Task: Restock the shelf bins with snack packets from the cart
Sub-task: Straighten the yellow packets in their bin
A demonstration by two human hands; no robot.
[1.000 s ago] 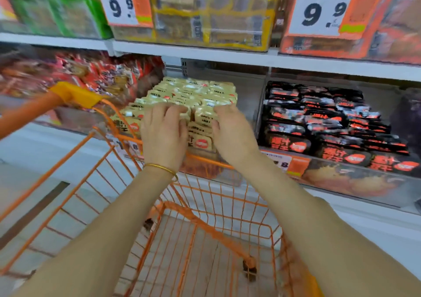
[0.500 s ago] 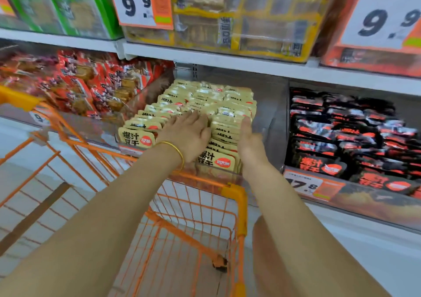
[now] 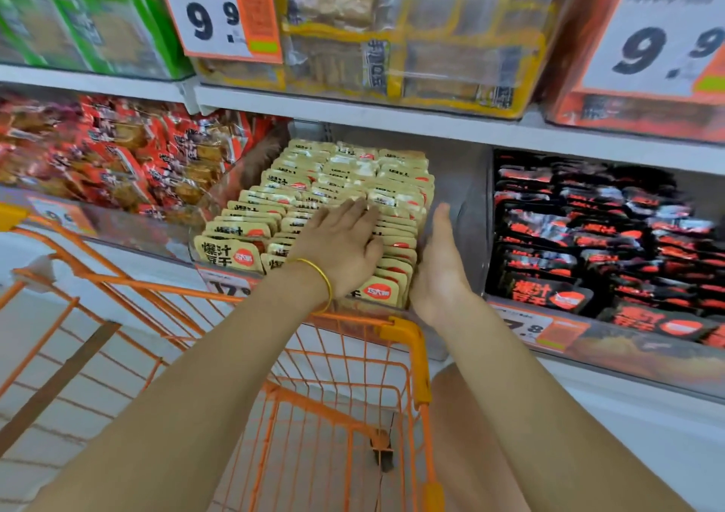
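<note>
Rows of beige-gold snack packets [image 3: 310, 182] fill the clear middle shelf bin [image 3: 463, 182]. My left hand [image 3: 345, 248] lies flat on top of the packets near the front, fingers straight, a gold bangle on the wrist. My right hand [image 3: 439, 272] stands on edge against the right side of the packet rows, fingers straight and pointing into the bin. Neither hand holds a packet. The orange wire cart [image 3: 345, 370] stands directly below my arms, and its visible part shows no packets.
A bin of red packets [image 3: 129, 158] is to the left, a bin of black packets [image 3: 612, 237] to the right. The upper shelf [image 3: 392, 115] carries green, yellow and orange packs with 9.9 price tags [image 3: 219, 13]. Pale floor tiles show through the cart.
Both hands slid from the front edge of the packet rows: the left now lies flat on top, the right turned on edge along the right side. The view shifted right.
</note>
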